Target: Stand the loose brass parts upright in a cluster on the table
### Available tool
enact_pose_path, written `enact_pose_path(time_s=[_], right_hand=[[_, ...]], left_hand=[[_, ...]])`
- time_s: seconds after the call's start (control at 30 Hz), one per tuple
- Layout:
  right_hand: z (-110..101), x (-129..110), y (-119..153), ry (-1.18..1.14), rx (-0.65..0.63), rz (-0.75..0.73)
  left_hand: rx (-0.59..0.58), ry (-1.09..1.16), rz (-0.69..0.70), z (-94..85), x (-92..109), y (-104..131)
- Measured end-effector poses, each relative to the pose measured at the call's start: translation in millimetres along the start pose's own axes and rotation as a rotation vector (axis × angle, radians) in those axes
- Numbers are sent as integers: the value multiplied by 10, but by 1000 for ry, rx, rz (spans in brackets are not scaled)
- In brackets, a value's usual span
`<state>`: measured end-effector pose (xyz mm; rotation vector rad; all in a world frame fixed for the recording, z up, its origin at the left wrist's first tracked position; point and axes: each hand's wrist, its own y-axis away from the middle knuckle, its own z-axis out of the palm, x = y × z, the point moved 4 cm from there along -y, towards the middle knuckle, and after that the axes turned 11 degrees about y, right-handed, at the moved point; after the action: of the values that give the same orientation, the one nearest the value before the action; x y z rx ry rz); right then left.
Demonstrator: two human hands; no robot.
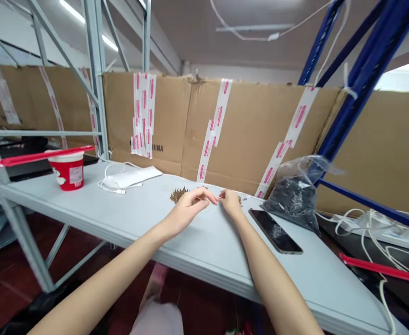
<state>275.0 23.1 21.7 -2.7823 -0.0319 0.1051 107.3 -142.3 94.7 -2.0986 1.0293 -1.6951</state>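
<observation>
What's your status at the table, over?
Left grip curved beside small brown pieces. Right grip close to left fingertips; anything held too small to tell. Phone lies beside right forearm, not under either grip.

A smooth, matt grey tabletop (pixel 197 246) is shown before a panel of matt brown cardboard (pixel 162 111). The phone screen (pixel 276 230) is seen as glossy black, and the bag (pixel 291 195) as clear, wrinkled plastic.

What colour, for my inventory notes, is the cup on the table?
The cup is red with white markings and a whitish rim, seen best in the head view.
</observation>
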Motion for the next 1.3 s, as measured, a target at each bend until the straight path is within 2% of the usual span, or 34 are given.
enact_pose_path(time_s=[0.1, 0.17, 0.27, 0.37, 0.47, 0.73, 0.83, 0.97, 1.3], right_hand=[[-55, -120, -36, -578, 5, 8], [-89, -241, -40, -931, -20, -46], [-111, -394, -16, -1292, -33, -155], [-56, -458, 28, -1438, -93, -144], [-25, -498, 95, -1519, -210, -110], [-84, -576, 231, -1599, -391, -53], [-81, -572, 230, -1628, -400, -38], [-117, -536, 214, -1619, -364, -44], [-164, -547, 226, -1522, -368, -71]], left_hand=[[22, -567, 111, -177, -468, -435], [-41, -789, 191, -202, -755, -605], [-72, -947, 327, -209, -1090, -659], [-83, -1003, 485, -207, -1262, -569], [-59, -959, 492, -245, -1278, -493], [64, -1000, 490, -290, -1145, -456], [75, -989, 478, -290, -1139, -448], [25, -953, 472, -270, -1140, -432], [16, -1075, 476, -274, -1131, -431]])
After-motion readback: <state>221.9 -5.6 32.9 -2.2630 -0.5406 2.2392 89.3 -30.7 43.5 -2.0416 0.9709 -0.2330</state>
